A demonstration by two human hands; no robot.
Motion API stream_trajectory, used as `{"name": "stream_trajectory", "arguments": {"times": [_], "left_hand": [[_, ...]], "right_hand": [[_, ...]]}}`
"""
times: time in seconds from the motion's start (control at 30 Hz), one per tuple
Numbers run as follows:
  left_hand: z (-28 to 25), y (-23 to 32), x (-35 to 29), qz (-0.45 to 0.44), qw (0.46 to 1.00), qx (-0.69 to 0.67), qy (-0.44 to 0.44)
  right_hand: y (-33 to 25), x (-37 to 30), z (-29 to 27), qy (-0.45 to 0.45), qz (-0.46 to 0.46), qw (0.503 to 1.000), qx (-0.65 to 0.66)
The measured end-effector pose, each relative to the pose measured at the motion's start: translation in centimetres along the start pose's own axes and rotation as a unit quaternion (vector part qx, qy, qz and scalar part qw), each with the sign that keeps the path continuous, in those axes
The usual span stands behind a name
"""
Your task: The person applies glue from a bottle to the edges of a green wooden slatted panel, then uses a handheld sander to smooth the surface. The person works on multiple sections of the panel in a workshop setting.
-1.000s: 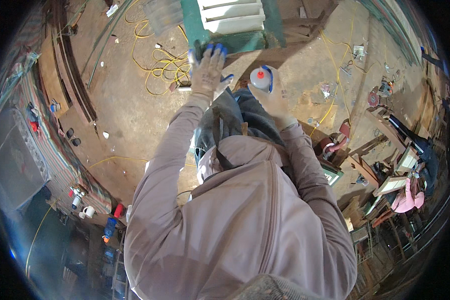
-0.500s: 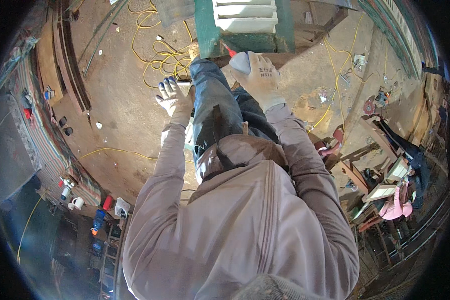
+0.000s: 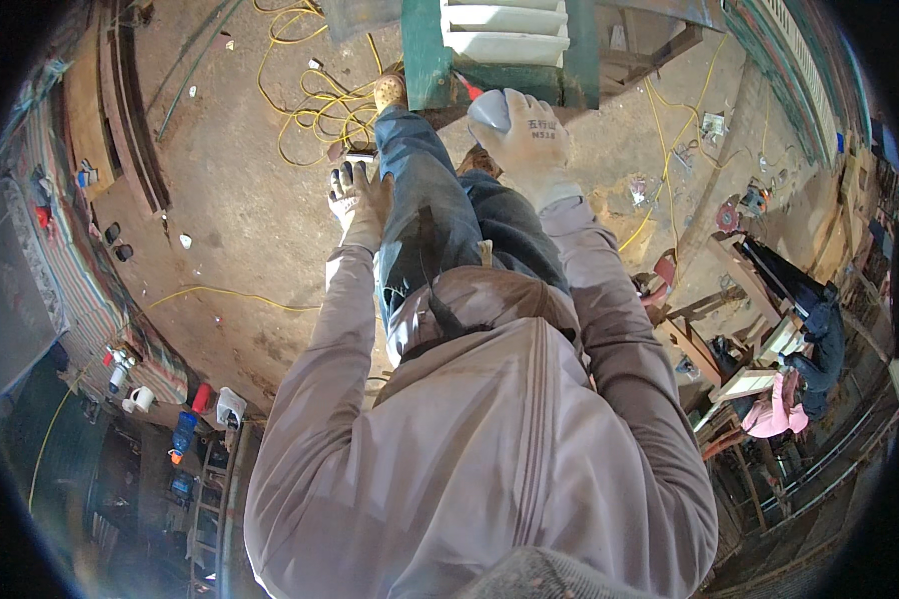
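My right hand [image 3: 531, 138], in a white work glove with grey-blue fingertips, is closed around a slim red tool [image 3: 469, 88]. Only the tool's red front end shows; its kind is hard to tell. That end points at the lower left corner of a green wooden shutter frame [image 3: 430, 85] with white slats [image 3: 504, 45]. Whether it touches the wood, I cannot tell. My left hand [image 3: 358, 205], also gloved, is beside my left leg with its fingers apart and a little bent, and nothing shows in it. A small pale object [image 3: 360, 157] lies just beyond its fingertips.
A tangled yellow cord [image 3: 320, 120] lies on the floor at the far left, and another yellow cord [image 3: 659, 190] runs to the right. Long boards [image 3: 135, 120] lie at the left. At the right, a person in pink [image 3: 777, 409] is near pieces of timber [image 3: 699, 349].
The view has shifted slightly, so the shutter sits further right. My left hand has lowered a little and its fingers are more bent. My right hand still grips the red tool at the shutter's corner.
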State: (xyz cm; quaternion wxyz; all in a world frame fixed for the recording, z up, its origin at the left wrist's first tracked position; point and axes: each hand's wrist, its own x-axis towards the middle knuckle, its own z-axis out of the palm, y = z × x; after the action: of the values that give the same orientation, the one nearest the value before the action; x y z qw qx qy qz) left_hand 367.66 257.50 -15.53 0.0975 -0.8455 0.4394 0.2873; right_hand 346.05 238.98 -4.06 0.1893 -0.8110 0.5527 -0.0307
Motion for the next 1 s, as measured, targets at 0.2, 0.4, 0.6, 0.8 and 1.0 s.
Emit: {"name": "stream_trajectory", "arguments": {"times": [0.2,0.4,0.6,0.8,1.0], "left_hand": [[2.8,-1.5,0.7,-0.019,0.999,0.028,0.035],[1.8,-1.0,-0.2,-0.009,0.999,0.016,-0.036],[4.3,-1.8,-0.4,-0.038,0.998,-0.037,-0.025],[5.3,-2.1,-0.7,-0.027,0.998,-0.058,-0.002],[5.4,-2.4,-0.1,-0.026,0.998,-0.061,0.007]], "right_hand": [[0.1,-1.7,-0.3,-0.002,-0.020,1.000,0.015],[0.5,-3.1,-0.1,-0.021,-0.013,1.000,0.018],[0.5,-3.0,0.0,-0.003,-0.028,0.999,0.025],[1.0,-1.0,0.6,0.024,-0.036,0.998,0.045],[0.9,-0.8,0.0,-0.012,-0.026,0.999,0.044]]}}
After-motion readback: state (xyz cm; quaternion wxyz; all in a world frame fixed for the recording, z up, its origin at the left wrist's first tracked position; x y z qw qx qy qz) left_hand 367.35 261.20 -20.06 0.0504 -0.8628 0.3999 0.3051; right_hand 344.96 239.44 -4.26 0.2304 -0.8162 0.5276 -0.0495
